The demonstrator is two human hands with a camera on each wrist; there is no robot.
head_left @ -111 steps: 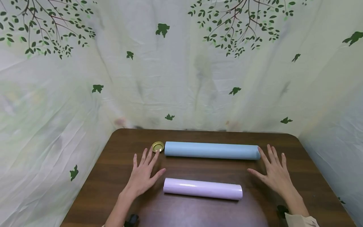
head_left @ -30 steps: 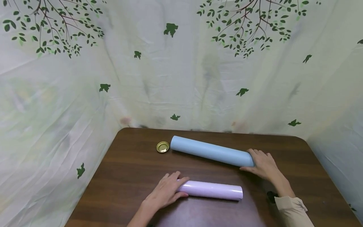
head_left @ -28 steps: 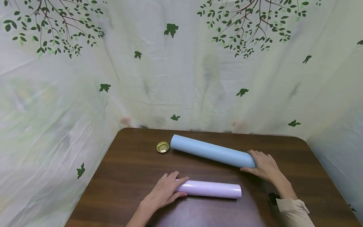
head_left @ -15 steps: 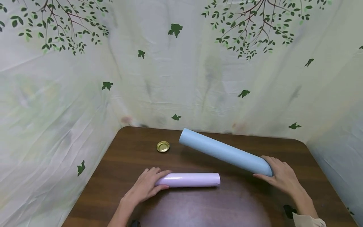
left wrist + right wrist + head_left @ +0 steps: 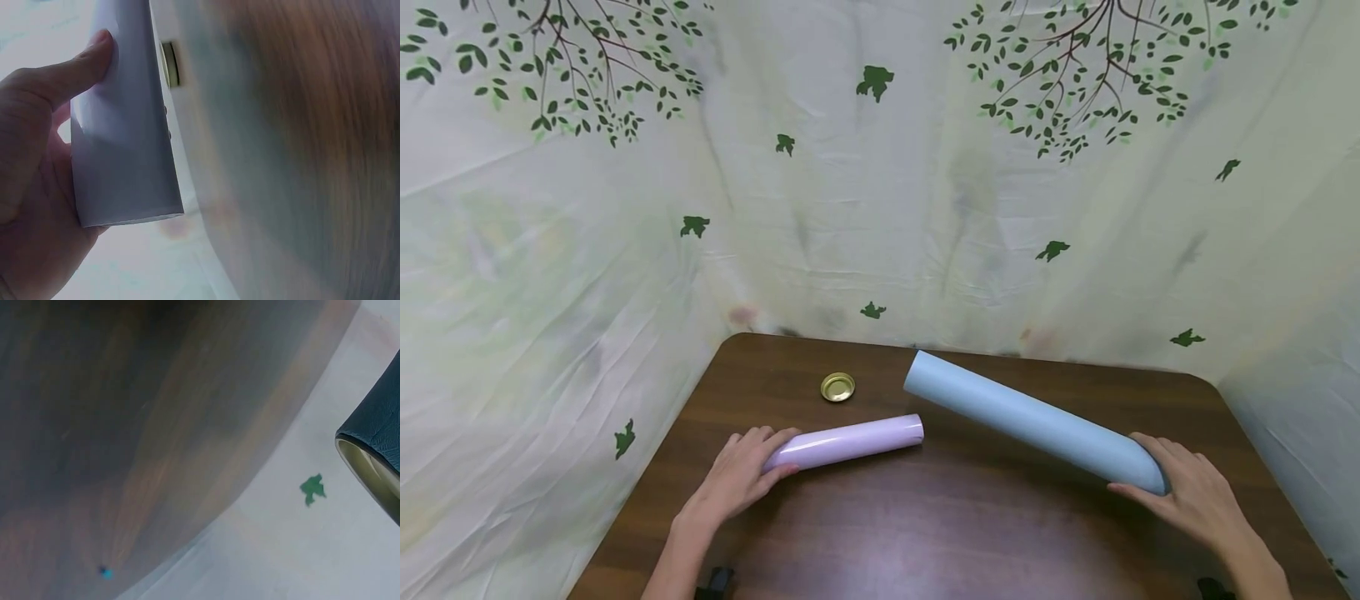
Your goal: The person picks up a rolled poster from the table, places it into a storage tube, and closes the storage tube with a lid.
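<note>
From here I count one lilac tube (image 5: 846, 442) and one blue tube (image 5: 1037, 420), two tubes in all, plus one left hand (image 5: 733, 477) and one right hand (image 5: 1199, 493), two hands in all. My head view also shows one gold disc (image 5: 838, 387), one surface (image 5: 955, 525) and two printed branches (image 5: 1081, 67).

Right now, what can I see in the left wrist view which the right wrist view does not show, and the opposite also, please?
Only the left wrist view: the left hand, which holds the purple tube, and the edge of the gold disc. Only the right wrist view: the rimmed end of the blue tube, a leaf print and a small teal spot; no hand shows there. Both: the brown table and the pale cloth.
</note>
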